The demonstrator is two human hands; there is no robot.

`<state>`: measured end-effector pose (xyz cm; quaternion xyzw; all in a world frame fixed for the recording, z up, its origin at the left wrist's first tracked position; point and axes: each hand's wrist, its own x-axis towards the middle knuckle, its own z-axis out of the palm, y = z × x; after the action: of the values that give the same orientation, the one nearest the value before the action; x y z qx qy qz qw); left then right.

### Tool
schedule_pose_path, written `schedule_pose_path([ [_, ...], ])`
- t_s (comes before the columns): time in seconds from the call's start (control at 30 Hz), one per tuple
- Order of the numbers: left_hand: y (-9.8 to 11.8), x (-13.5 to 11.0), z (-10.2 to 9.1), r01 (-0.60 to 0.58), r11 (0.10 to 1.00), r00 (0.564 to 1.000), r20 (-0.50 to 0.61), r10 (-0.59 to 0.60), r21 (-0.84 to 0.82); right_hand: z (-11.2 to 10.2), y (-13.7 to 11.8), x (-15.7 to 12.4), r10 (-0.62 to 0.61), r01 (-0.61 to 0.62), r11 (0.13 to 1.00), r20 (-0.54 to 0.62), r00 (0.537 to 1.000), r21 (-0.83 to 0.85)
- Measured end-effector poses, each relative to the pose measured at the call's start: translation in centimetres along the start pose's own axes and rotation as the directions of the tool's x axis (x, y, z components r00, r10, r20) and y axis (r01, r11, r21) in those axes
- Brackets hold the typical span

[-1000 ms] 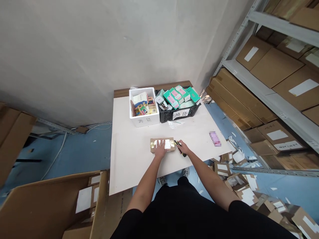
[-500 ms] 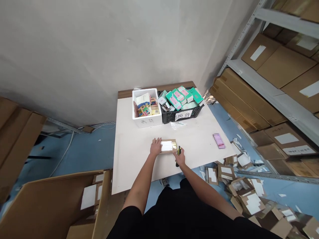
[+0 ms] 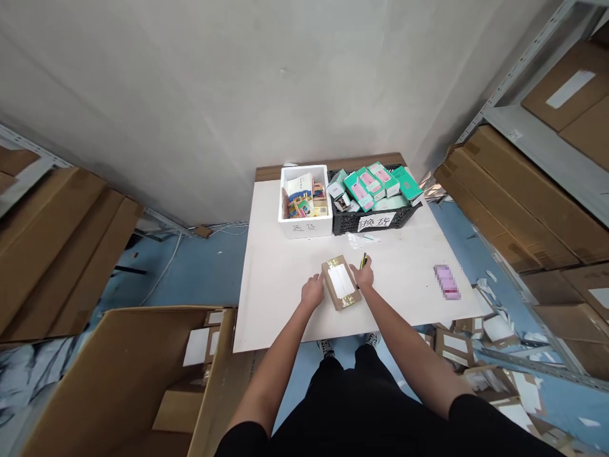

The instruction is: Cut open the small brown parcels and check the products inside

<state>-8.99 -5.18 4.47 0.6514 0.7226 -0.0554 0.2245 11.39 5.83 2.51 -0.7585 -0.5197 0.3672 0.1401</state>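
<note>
A small cardboard box (image 3: 341, 281) with a white label and shiny tape at both ends lies on the white table, turned at a slant. My left hand (image 3: 313, 291) is closed at the box's left edge, its fingertips against that side. On the other side, my right hand (image 3: 364, 275) grips a yellow and black utility knife (image 3: 363, 261), whose front end points away from me. The right hand's fingers also reach the box's right edge. Part of the knife is hidden in the palm.
Behind the box stand a white foam bin (image 3: 306, 228) of booklets and a black crate (image 3: 345, 223) of green boxes. A blurred pink item (image 3: 447, 282) lies at the table's right. A large open carton (image 3: 128, 362) is at lower left; shelves (image 3: 537, 133) and scattered cartons (image 3: 455, 348) are right.
The cardboard box has turned from lying crosswise to nearly lengthwise. My left hand has slid from its top to its left edge, and my right hand with the knife has moved to its right side.
</note>
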Motion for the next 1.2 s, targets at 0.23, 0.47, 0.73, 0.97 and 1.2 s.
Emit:
schedule_pose_path([
  [0.23,3.6,4.4,0.5,-0.312,0.950,0.948,0.066,0.310,0.015,1.3,8.6,-8.7,0.041,-0.034,0.993,0.058,0.997,-0.116],
  [0.47,3.6,2.2,2.6,0.166,0.983,0.983,0.064,-0.172,0.081,1.4,4.2,-3.8,0.140,-0.141,0.990,0.030,0.990,0.011],
  [0.73,3.4,2.8,1.2,-0.007,1.000,0.999,0.044,0.008,-0.018,0.5,4.0,-0.9,0.027,-0.060,0.962,0.124,0.992,0.265],
  [0.97,2.8,2.5,4.2,-0.048,0.997,0.999,0.021,0.050,-0.067,-1.6,7.0,-0.1,-0.051,-0.034,0.978,0.398,0.916,0.205],
  [1.2,2.8,2.8,4.4,-0.019,0.995,0.999,0.041,0.023,-0.097,-1.7,5.3,1.3,-0.109,0.150,0.987,0.423,0.900,-0.065],
])
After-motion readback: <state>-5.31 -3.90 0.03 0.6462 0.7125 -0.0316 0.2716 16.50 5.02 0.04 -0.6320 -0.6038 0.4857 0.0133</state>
